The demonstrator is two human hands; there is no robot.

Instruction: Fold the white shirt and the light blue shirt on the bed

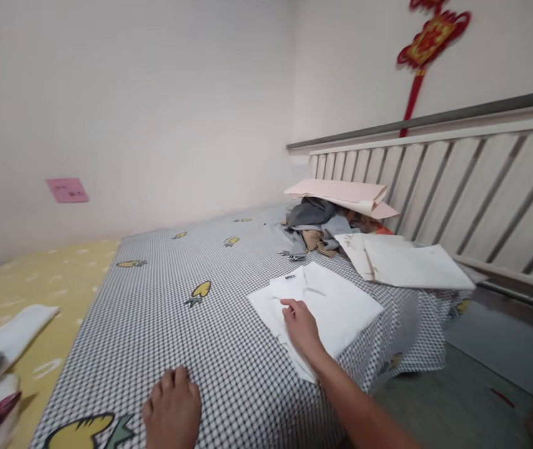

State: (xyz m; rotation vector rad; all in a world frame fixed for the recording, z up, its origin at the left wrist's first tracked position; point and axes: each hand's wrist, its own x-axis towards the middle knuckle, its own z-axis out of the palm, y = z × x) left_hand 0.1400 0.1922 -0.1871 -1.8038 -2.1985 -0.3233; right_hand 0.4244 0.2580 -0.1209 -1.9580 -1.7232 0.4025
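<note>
Checkered bedsheet (229, 337), one hand (300, 327) on white cloth (341, 312)

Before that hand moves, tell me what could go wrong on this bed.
The white folded cloth under the right hand lies near the bed's edge, so it could slide onto the grey floor. The pink paper sits loosely on the heap of clothes, so a tug on the sheet could bring it down. The stained white sheet overhangs the edge by the bed rail and could drop.
</note>
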